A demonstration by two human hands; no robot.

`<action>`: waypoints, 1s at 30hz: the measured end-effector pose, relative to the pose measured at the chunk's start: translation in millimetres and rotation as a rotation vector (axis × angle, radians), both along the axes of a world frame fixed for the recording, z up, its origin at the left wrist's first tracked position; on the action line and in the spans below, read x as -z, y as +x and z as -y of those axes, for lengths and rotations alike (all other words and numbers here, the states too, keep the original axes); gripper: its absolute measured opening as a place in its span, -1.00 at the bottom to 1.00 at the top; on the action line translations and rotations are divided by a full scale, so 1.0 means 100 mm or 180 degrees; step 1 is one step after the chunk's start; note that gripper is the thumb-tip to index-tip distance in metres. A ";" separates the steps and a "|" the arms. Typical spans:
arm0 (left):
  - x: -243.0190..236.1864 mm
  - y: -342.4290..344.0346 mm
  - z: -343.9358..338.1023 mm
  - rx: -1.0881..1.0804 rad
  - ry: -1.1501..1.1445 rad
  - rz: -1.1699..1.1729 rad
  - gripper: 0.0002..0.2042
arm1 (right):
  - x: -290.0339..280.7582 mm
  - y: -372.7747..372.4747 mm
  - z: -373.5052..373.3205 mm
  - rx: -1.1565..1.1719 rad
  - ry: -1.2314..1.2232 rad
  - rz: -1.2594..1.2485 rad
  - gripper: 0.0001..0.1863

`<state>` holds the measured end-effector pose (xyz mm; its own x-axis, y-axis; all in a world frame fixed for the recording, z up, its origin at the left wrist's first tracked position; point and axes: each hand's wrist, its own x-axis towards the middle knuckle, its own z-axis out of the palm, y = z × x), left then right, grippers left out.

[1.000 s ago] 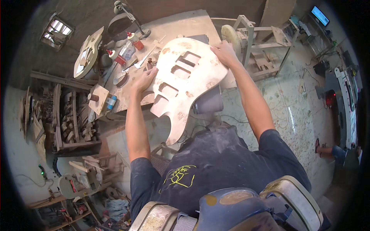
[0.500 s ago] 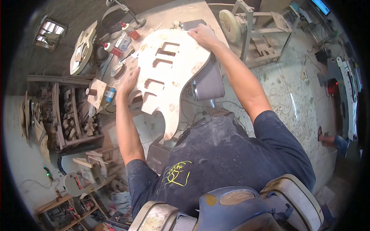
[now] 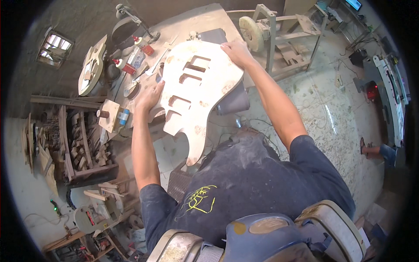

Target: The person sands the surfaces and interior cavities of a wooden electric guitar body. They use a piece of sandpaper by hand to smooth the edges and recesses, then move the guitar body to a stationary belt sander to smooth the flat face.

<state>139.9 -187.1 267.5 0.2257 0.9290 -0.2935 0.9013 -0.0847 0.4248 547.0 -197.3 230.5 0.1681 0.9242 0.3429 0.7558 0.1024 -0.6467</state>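
Note:
A pale wooden electric guitar body [image 3: 214,78] with several routed cavities is held up in front of me, one long horn pointing down toward my chest. My left hand [image 3: 149,96] grips its left edge, with the fingers hidden beneath. Around the upper right edge, my right hand [image 3: 238,53] is closed with the thumb on top. Partly covered by the body is a belt sander [image 3: 234,103] with a grey belt. From this view I cannot tell whether the wood touches the belt.
A dusty workbench [image 3: 209,17] carries a lamp [image 3: 137,19] and red-and-white bottles [image 3: 143,46]. Another guitar body [image 3: 92,65] hangs at left, above a crate of wood offcuts [image 3: 83,148]. A buffing wheel [image 3: 252,34] stands right of the bench; a person's foot [image 3: 365,147] shows far right.
The guitar body has shifted slightly right and lower in the picture, with both hands still on it. My view has moved a little too.

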 end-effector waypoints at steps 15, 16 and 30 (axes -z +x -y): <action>-0.42 0.99 0.13 0.0431 0.0213 -0.0056 -0.40 | 0.09 0.91 0.60 -0.0276 -0.0798 -0.1586 -0.54; -0.32 1.05 0.11 0.0484 0.0458 -0.0066 -0.41 | 0.12 1.01 0.66 -0.0318 -0.0916 -0.2117 -0.53; 0.29 2.21 -0.66 0.1297 0.1977 0.0318 -0.49 | -0.18 2.24 1.35 -0.0152 -0.1489 -0.3442 -0.53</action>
<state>360.9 -121.2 238.0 0.5853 0.7542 0.2977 0.7069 -0.6545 0.2681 770.7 -332.5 248.6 0.1254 0.9354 -0.3307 -0.2065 -0.3014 -0.9309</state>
